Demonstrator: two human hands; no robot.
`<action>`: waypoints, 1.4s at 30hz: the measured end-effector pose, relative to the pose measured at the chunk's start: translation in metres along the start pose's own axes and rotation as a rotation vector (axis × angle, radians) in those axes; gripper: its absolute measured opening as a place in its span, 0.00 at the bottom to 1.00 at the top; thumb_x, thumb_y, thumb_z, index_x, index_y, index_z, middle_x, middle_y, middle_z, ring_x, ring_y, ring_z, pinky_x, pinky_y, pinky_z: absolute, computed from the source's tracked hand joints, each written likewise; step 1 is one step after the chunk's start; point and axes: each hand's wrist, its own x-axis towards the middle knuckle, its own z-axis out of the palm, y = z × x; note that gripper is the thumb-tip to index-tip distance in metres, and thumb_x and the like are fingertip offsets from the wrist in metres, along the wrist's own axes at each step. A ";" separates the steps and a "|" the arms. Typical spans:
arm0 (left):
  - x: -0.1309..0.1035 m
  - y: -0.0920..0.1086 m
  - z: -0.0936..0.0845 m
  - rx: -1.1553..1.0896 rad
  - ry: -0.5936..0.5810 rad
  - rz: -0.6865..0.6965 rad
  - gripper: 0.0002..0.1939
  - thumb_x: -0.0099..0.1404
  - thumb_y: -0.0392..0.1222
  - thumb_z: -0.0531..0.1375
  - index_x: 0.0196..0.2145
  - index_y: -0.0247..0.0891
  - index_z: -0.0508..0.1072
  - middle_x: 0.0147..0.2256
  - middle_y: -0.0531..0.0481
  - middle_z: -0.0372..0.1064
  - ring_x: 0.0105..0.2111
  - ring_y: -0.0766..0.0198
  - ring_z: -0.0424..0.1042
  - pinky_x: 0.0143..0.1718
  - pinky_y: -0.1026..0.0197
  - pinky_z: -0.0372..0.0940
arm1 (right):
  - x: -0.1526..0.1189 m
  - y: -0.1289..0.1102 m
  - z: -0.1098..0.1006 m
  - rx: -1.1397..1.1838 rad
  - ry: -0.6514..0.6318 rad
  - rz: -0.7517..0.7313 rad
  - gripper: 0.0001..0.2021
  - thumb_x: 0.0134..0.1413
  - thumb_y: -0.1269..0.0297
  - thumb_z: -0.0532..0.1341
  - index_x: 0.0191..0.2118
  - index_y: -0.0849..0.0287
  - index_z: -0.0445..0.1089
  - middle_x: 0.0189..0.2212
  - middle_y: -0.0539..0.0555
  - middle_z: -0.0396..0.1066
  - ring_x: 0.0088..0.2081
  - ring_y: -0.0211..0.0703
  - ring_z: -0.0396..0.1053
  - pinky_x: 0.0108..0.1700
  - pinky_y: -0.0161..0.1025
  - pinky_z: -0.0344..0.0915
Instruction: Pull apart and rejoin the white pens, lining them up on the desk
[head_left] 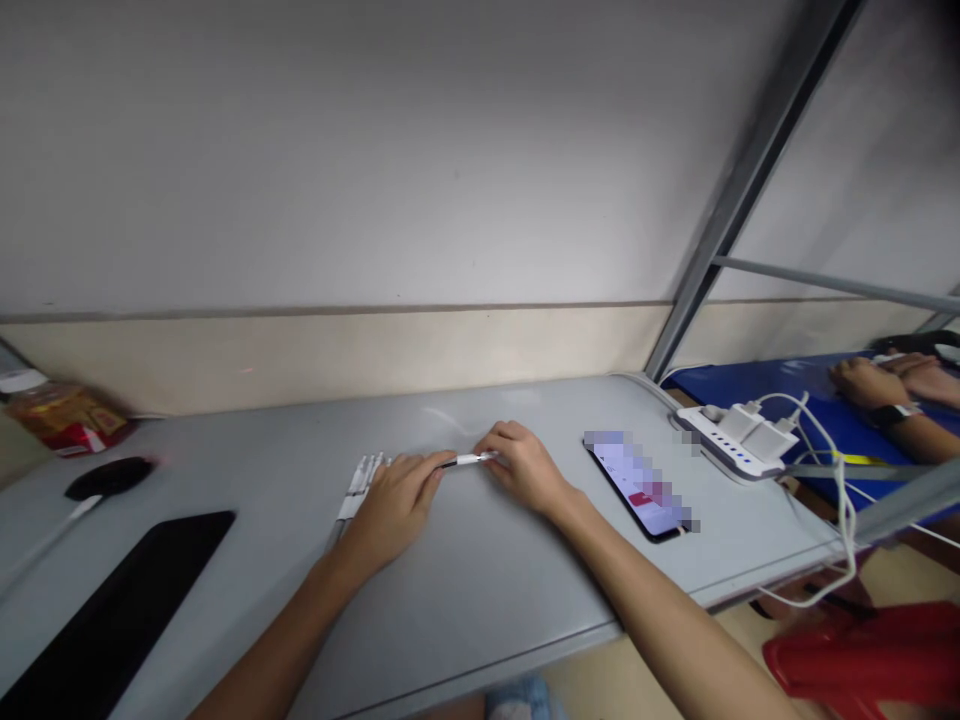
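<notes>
A slim white pen (469,459) with a dark section is held nearly level between my two hands, above the grey desk (480,570). My left hand (396,505) is closed on its left end, fingers pinched together. My right hand (521,465) grips the right end with bent fingers. Several similar white pens (362,482) lie side by side just left of my left hand, which partly hides them. To the right of my right hand lies a phone (637,485) with its screen lit and partly blurred out.
A white power strip (739,440) with plugs and cables sits at the right edge. On the left are a black mat (124,610), a dark oval device (111,478) and a jar (67,412). Another person's hands (874,383) rest over a blue table (772,390).
</notes>
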 end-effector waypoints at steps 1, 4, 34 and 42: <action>0.000 -0.001 0.000 -0.016 0.019 -0.004 0.18 0.71 0.43 0.46 0.52 0.47 0.70 0.43 0.50 0.74 0.43 0.58 0.69 0.48 0.52 0.61 | 0.000 0.002 -0.001 0.018 0.018 0.019 0.11 0.53 0.79 0.59 0.39 0.57 0.72 0.36 0.54 0.70 0.40 0.42 0.66 0.43 0.37 0.62; 0.002 -0.002 -0.003 -0.056 0.094 -0.049 0.17 0.70 0.43 0.46 0.49 0.45 0.72 0.43 0.51 0.74 0.43 0.59 0.70 0.48 0.54 0.63 | 0.002 0.006 -0.004 0.116 0.092 0.108 0.10 0.52 0.77 0.60 0.38 0.57 0.72 0.35 0.53 0.70 0.38 0.40 0.67 0.41 0.37 0.63; -0.001 0.001 0.004 0.016 -0.007 -0.029 0.15 0.72 0.46 0.45 0.39 0.40 0.69 0.38 0.47 0.70 0.41 0.56 0.66 0.44 0.53 0.61 | -0.001 -0.004 0.006 0.113 0.014 -0.081 0.11 0.60 0.70 0.59 0.45 0.53 0.75 0.39 0.55 0.71 0.40 0.42 0.66 0.44 0.40 0.62; -0.001 0.001 0.002 0.002 -0.030 0.039 0.15 0.72 0.45 0.44 0.39 0.40 0.69 0.37 0.48 0.68 0.40 0.58 0.64 0.43 0.54 0.60 | 0.001 -0.011 -0.004 0.342 -0.093 0.071 0.09 0.61 0.62 0.59 0.41 0.56 0.76 0.34 0.51 0.76 0.34 0.38 0.69 0.38 0.33 0.61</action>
